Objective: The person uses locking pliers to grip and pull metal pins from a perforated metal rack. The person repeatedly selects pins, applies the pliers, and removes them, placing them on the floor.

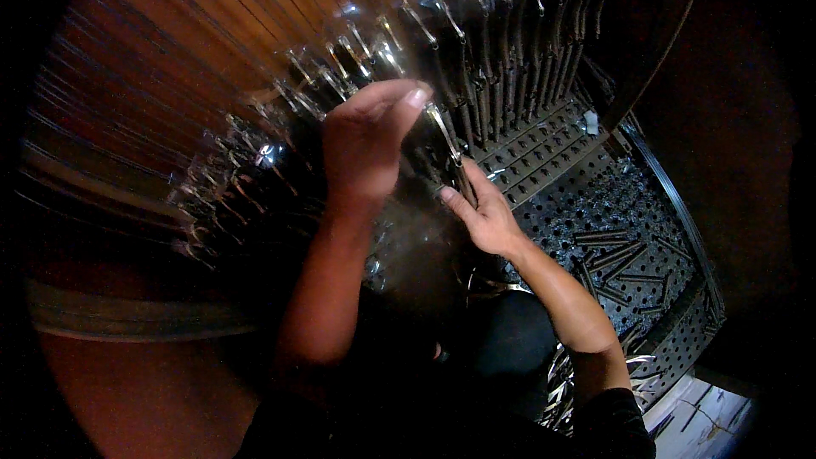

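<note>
My left hand (365, 140) is raised in the middle, fingers curled and thumb tip against them. What it pinches, if anything, is hidden. A shiny metal end piece (440, 129) runs from just beside those fingertips down to a slim dark rod (464, 180). My right hand (489, 217) grips this rod between thumb and fingers, a little lower and to the right. Around both hands is a curved row of similar shiny end pieces (416, 13) on long taut cords. Several dark rods (517, 76) hang beneath them on the right.
A perforated metal plate (544, 149) with rows of holes lies beyond my right hand. Loose dark rods (616, 259) and shiny scraps are strewn over a holed tray (680, 323). Pale metal strips (561, 387) are heaped near my right elbow. A curved band (136, 321) crosses the left.
</note>
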### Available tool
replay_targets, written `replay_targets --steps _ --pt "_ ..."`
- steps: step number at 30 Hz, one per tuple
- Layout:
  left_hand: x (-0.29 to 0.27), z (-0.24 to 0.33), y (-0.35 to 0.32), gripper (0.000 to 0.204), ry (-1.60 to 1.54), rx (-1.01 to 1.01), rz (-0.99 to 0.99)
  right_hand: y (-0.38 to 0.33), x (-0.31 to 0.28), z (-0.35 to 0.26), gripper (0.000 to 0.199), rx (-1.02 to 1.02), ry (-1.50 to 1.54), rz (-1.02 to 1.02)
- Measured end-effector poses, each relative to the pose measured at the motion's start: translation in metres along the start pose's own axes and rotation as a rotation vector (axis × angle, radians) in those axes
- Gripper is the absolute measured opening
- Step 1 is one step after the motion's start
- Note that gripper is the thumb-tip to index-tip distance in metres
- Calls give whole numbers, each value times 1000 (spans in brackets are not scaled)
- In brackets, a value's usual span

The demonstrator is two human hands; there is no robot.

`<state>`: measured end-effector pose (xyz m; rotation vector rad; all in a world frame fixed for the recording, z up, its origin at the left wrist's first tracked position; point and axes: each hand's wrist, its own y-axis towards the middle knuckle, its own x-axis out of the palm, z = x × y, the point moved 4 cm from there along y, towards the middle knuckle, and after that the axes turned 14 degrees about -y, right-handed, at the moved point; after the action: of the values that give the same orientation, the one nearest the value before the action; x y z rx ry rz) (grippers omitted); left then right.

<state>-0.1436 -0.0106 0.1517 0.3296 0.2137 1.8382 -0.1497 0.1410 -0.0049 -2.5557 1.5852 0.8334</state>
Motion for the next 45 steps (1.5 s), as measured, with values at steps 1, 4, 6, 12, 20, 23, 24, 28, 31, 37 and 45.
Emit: replay_targets --steps 1,4,6,12,20,23,24,28,31,37,45 --pt "0 0 0 23 -3 3 -1 0 0 -1 57 -1 -3 2" --pt "0 0 1 23 -17 7 -1 1 2 0 56 1 7 6" --pt "2 -3 2 24 -41 4 -2 2 3 2 55 9 16 8" --pt "2 2 2 26 6 6 -8 3 0 -4 51 31 49 -15" --pt "1 0 0 35 41 -18 -31 5 5 1 53 25 83 -19" --pt "1 2 0 34 43 -24 -27 5 -1 -9 52 43 55 -47" --pt "1 3 0 34 46 -23 -26 6 2 -5 51 28 84 -39" --pt "0 2 0 32 36 -15 -26 8 8 1 44 20 112 -21" --pt "2 4 -1 29 69 -5 -21 8 8 2 40 28 56 -1" --pt "5 -8 -5 49 172 23 -28 7 2 -2 40 28 -12 49" --pt "28 -83 -60 57 120 -225 30 11 -1 -15 59 -114 147 68"
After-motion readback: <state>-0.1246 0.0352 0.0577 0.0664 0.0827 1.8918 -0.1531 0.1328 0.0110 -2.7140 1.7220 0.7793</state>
